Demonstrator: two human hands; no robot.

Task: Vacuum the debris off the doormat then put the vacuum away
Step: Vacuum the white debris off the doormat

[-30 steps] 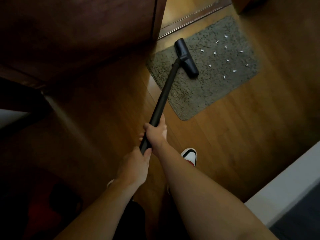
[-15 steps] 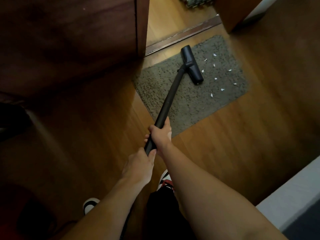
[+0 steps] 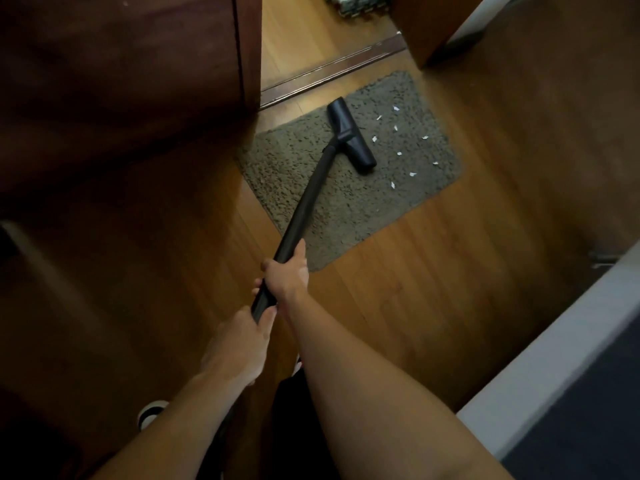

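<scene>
A grey shaggy doormat [image 3: 311,174] lies on the wooden floor before a doorway. Several small white scraps of debris [image 3: 398,154] are scattered over its right half. The black vacuum wand [image 3: 304,209] runs from my hands up to its black floor head [image 3: 351,136], which rests on the middle of the mat, just left of the scraps. My right hand [image 3: 287,271] grips the wand higher up. My left hand [image 3: 239,341] holds the wand's lower end, right behind the other. The vacuum's body is out of sight.
A dark wooden door [image 3: 138,81] stands at the left, and a metal threshold strip [image 3: 329,72] crosses the doorway beyond the mat. A wooden panel [image 3: 433,26] flanks the doorway's right. A white-edged dark surface [image 3: 571,393] fills the lower right. A white shoe [image 3: 150,412] shows lower left.
The floor head has slid to the right across the mat, toward the scraps. My view has shifted back, so the mat sits lower in the frame and more doorway shows.
</scene>
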